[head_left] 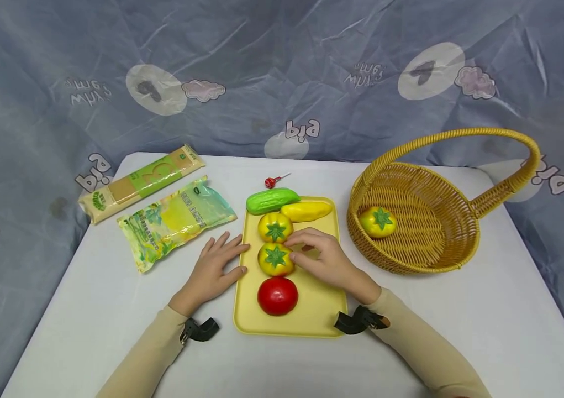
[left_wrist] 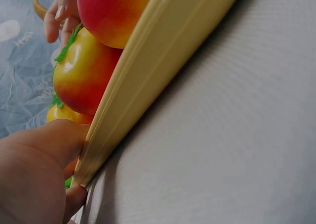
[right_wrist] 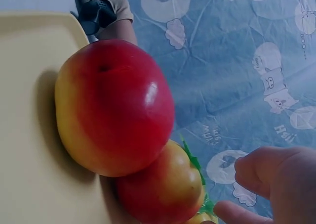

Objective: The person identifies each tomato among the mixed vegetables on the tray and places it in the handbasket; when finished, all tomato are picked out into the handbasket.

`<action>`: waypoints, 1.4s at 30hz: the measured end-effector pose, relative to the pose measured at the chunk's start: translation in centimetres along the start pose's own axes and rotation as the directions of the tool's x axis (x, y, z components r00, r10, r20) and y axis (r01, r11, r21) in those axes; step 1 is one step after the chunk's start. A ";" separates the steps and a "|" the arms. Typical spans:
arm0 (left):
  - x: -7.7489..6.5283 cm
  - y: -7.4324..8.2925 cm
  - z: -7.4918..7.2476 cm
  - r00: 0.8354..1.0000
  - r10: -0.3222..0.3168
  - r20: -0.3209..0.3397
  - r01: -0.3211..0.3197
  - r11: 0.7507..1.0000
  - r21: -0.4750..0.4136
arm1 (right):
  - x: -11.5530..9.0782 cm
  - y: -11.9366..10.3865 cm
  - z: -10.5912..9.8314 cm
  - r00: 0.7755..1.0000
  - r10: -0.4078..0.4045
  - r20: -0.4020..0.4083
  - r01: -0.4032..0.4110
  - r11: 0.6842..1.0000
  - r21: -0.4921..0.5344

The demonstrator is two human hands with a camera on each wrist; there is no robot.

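Fingers (head_left: pixel 304 237) of the right hand (head_left: pixel 330 261): loosely bent beside the lower leaf-topped fruit (head_left: pixel 275 268), set mid-tray (head_left: pixel 317 315), no closed grip shown, contact uncertain. Left hand (head_left: pixel 215 271): fingers spread, tips rested at the tray's left rim. Fruit transfer between tray and the basket (head_left: pixel 413 267) rightward is judged in hand; for lifting, a closed grip would be called for.
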State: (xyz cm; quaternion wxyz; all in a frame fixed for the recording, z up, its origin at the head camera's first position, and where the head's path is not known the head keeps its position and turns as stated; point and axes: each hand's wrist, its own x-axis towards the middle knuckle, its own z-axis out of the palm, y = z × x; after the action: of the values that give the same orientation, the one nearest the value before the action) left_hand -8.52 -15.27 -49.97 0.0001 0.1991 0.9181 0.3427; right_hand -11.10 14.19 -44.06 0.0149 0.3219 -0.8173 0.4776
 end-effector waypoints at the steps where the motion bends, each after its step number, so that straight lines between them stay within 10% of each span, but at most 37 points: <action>1: 0.0 0.0 -0.1 1.000 0.000 -0.001 0.000 1.000 0.000 | 0.0 0.0 0.1 1.000 0.006 0.002 -0.006 1.000 0.002; 42: 0.2 0.3 -0.1 1.000 -0.013 -0.002 0.013 1.000 -0.005 | -1.0 0.8 3.1 0.986 0.165 0.035 -0.166 0.986 0.026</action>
State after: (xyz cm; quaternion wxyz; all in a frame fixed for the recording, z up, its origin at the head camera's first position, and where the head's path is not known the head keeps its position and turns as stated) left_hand -8.65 -15.05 -49.71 0.0017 0.1929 0.9186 0.3451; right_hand -9.88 12.51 -46.65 -0.0426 0.2609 -0.8345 0.4835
